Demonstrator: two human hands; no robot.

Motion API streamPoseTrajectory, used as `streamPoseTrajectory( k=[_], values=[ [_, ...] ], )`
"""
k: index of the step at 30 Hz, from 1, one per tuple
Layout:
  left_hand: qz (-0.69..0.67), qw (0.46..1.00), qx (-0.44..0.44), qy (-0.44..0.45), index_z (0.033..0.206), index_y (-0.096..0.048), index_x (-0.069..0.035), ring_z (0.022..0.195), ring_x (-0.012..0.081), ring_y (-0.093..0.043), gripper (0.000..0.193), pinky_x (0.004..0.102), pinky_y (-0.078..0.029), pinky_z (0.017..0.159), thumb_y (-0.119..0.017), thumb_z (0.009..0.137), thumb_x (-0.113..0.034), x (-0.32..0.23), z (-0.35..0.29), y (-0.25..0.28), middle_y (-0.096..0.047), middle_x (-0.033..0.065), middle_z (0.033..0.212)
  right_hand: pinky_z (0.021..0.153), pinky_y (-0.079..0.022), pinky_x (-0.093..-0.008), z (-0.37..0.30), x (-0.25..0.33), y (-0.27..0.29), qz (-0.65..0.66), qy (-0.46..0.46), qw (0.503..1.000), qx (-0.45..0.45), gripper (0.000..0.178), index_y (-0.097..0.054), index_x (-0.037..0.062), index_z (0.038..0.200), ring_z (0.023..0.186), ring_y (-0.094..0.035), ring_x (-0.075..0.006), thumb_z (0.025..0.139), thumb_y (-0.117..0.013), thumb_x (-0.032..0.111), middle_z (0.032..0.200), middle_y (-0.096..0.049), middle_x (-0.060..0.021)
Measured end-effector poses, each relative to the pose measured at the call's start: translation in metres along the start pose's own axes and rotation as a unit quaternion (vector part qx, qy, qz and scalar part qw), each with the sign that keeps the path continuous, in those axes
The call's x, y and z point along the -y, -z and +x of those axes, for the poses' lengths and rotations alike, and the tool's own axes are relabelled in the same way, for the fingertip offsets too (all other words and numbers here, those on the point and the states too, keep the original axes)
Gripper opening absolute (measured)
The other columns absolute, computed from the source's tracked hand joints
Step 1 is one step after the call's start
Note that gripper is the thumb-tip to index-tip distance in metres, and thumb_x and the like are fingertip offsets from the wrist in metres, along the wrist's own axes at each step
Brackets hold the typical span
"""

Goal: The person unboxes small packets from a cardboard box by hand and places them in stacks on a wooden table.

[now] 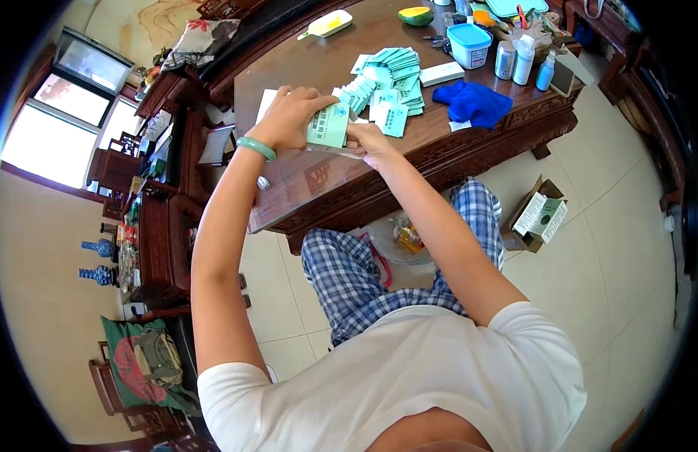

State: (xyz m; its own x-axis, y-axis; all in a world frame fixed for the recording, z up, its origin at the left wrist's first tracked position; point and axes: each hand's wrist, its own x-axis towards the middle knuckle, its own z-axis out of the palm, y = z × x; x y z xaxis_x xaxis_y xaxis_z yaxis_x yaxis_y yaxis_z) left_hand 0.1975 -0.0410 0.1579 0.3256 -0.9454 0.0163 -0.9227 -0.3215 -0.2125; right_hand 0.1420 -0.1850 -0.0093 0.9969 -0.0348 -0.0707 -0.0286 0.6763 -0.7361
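Pale-green box fills the clasping left hand; the right hand curls at its edge, grip unclear.

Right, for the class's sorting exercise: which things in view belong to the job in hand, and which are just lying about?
Seem part of the job:
- green pack, held in the left hand, with the right hand at its edge
- small green packets, piled close by

Seem just lying about:
- blue cloth
- tub
- can
- white bottle
- fruit
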Motion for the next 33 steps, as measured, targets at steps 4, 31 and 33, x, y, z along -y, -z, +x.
streamPoseTrajectory(
  k=[4,31,33],
  values=[
    [0.014,0.999,0.046,0.016,0.126,-0.059,-0.018,0.108,0.0289,-0.058,0.077,0.0409,-0.039,0.092,-0.079,0.052,-0.015,-0.009,-0.001,0.008,-0.063,0.0078,0.109,0.043,-0.023,-0.0182,-0.003,-0.011,0.005,0.007,-0.033,0.992,0.124,0.021,-0.062,0.0055,0.097,0.051,-0.038,-0.0009,0.092,-0.068,0.025,0.069,-0.053,0.0049],
    [0.129,0.989,-0.026,0.072,0.132,-0.056,-0.016,0.103,0.0308,-0.056,0.080,0.0420,-0.040,0.086,-0.078,0.056,-0.012,0.016,-0.044,-0.005,-0.059,0.0113,0.103,0.079,-0.054,-0.0328,-0.002,-0.032,0.016,0.023,0.084,0.993,-0.082,0.039,-0.068,-0.0037,0.105,0.088,-0.068,-0.0220,0.070,-0.082,0.008,0.099,-0.071,-0.0131],
    [0.062,0.988,-0.006,0.141,0.132,-0.056,-0.016,0.104,0.0316,-0.056,0.081,0.0438,-0.040,0.088,-0.077,0.054,-0.010,0.021,-0.057,0.020,-0.059,0.0123,0.102,0.076,-0.053,-0.0303,-0.011,-0.017,0.031,-0.045,0.097,0.990,-0.094,0.039,-0.069,-0.0036,0.104,0.086,-0.067,-0.0190,0.071,-0.082,0.013,0.098,-0.071,-0.0115]
  ],
)
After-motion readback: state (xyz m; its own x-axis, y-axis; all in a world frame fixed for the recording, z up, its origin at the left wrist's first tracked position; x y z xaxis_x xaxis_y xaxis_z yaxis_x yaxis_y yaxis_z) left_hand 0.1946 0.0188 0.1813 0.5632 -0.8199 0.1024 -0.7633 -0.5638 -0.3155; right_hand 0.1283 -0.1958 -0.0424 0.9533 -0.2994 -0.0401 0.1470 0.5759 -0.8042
